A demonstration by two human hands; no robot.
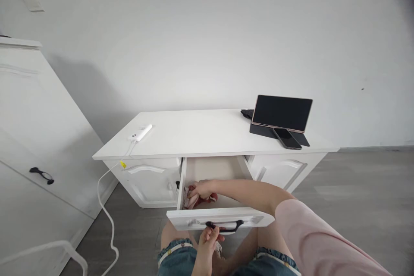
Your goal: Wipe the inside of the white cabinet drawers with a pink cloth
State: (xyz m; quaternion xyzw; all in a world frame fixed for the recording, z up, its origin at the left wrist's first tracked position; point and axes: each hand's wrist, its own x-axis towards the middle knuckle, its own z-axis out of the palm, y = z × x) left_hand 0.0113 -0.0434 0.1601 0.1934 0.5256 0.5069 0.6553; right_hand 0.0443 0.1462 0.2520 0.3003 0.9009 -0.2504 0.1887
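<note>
A white drawer (184,220) is pulled out from the middle of the desk, above my knees. My left hand (209,237) has its thumb and fingers closed on the left end of the black drawer handle (231,228). Inside the drawer's front left corner, my right hand (203,188) reaches down with fingers curled over a crumpled pink and white cloth (192,200). Part of the cloth lies under the hand, and a reddish bit shows to its right. The back of the drawer shows a bare bottom.
On the white desk (194,131) stand a tablet (282,113) on a dark cover, a phone (287,139) and a black folded item (247,114). A white power strip (140,133) lies left, its cable (108,215) hanging down. A white cabinet (39,138) stands at far left.
</note>
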